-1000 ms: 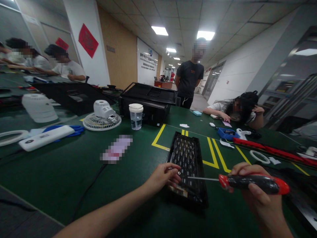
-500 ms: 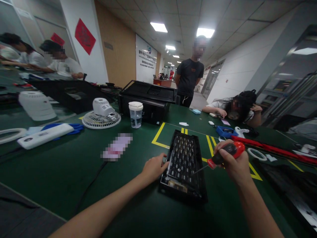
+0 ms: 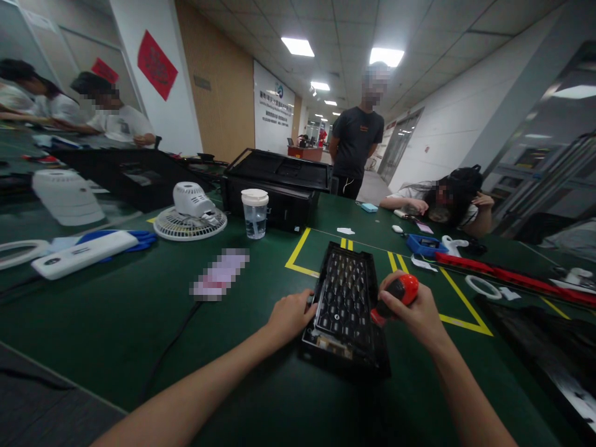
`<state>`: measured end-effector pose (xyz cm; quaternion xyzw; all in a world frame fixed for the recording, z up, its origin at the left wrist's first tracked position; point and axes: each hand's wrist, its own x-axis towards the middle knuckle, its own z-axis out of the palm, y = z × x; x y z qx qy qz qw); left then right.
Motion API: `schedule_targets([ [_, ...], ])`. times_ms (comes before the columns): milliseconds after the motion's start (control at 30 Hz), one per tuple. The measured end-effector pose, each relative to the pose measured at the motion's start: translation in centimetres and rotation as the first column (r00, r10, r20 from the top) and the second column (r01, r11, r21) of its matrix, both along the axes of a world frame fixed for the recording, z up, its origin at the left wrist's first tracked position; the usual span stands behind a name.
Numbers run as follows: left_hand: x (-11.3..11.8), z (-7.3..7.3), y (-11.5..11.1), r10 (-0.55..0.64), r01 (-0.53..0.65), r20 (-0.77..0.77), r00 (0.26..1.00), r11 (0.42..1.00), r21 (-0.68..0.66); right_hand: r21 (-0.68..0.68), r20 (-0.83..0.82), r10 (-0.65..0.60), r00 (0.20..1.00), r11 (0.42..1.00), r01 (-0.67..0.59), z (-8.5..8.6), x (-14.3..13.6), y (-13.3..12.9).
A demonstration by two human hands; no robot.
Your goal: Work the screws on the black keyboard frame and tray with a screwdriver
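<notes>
A long black housing [image 3: 347,298] with rows of rounded black shapes lies on the green table, its near end toward me. My left hand [image 3: 292,316] grips its left edge, fingers over the rim and thumb against the side. In my right hand [image 3: 412,310] is a red and black screwdriver [image 3: 401,292], held by its handle over the housing's right edge. The handle slants down to the left; its shaft cannot be made out. A small light round spot shows on the housing's surface, left of the screwdriver.
A lidded cup [image 3: 255,214], a white fan part [image 3: 190,214] and a black case [image 3: 274,189] stand beyond. A pixelated flat object [image 3: 221,275] with a cable lies left. At right are a blue tray [image 3: 424,244] and a black panel [image 3: 544,360]. Several people are around.
My right hand has moved left and closer to the housing with the screwdriver, whose handle now stands steeper. The left hand and the housing have stayed in place.
</notes>
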<state>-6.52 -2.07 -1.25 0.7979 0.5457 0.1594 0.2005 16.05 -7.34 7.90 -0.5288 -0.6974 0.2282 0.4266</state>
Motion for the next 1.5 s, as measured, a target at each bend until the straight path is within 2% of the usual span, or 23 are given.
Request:
schedule_targets([
  [267,0.0,-0.2,0.1,0.006,-0.005,-0.012,1.000,1.000,0.018,-0.001,-0.027,-0.003,1.000,1.000,0.003,-0.1,-0.1,-0.1],
  [733,-0.1,-0.4,0.2,-0.014,0.014,0.006,1.000,0.999,0.040,0.076,0.084,0.063,0.995,0.995,-0.069,0.7,-1.3,-0.7],
  [800,-0.1,-0.5,0.2,-0.011,0.011,0.002,1.000,0.999,0.044,0.072,0.035,0.104,0.994,0.992,-0.106,0.7,-1.6,-0.8],
  [867,-0.1,-0.5,0.2,-0.011,0.011,0.004,1.000,0.999,0.043,0.064,-0.084,0.167,0.982,0.985,-0.162,0.5,-1.9,-0.7],
  [967,-0.1,-0.5,0.2,-0.016,0.015,0.016,1.000,0.999,0.038,0.052,-0.336,0.240,0.911,0.970,-0.236,-0.1,-2.7,-0.5],
  [1067,-0.1,-0.4,0.1,-0.017,0.017,0.021,1.000,0.999,0.037,0.047,-0.498,0.235,0.835,0.968,-0.245,-0.9,-3.4,-0.3],
  [1200,0.1,-0.1,0.0,0.006,-0.006,0.001,1.000,1.000,0.006,0.045,-0.596,0.204,0.776,0.974,-0.221,-1.6,-3.7,-0.1],
  [1367,0.1,0.2,-0.1,0.013,-0.014,-0.014,1.000,1.000,-0.014,0.010,-0.724,0.223,0.653,0.950,-0.313,-1.2,-3.8,-0.4],
  [1500,0.1,0.1,0.0,0.007,-0.007,-0.006,1.000,1.000,0.004,-0.020,-0.728,0.190,0.659,0.955,-0.297,-0.8,-4.0,-0.6],
])
